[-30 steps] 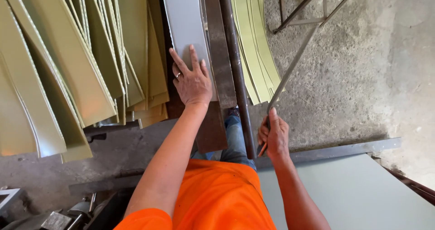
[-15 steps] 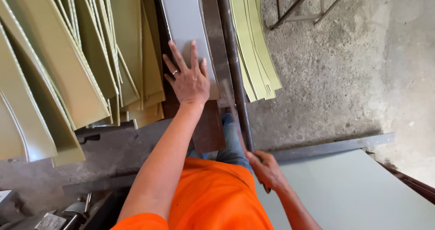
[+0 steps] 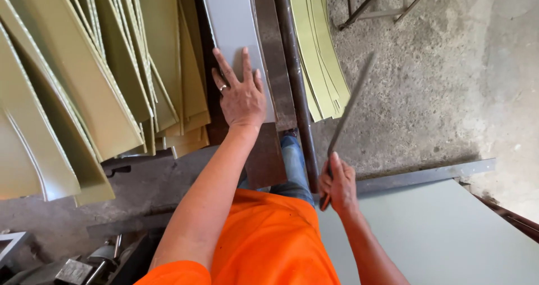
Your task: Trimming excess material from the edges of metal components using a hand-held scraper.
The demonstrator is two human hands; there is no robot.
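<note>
While your left hand (image 3: 242,97) is pressing flat, fingers wide, steadying the grey sheet (image 3: 233,32) beneath it, your right hand (image 3: 337,185) is gripping a metal rod (image 3: 351,106).

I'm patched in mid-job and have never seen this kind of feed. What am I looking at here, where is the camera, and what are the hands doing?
This is one view from a camera worn on a person's head, looking down past an orange shirt at their own two bare hands. The left hand, with a ring on one finger, lies flat on a pale grey metal strip resting on a dark, rusty bench. The right hand grips a thin dark metal rod, angled up and away and blurred. Stacks of olive-green bent sheets lie to the left, with more beyond the bench. A large pale grey sheet lies at lower right on a concrete floor.
</note>
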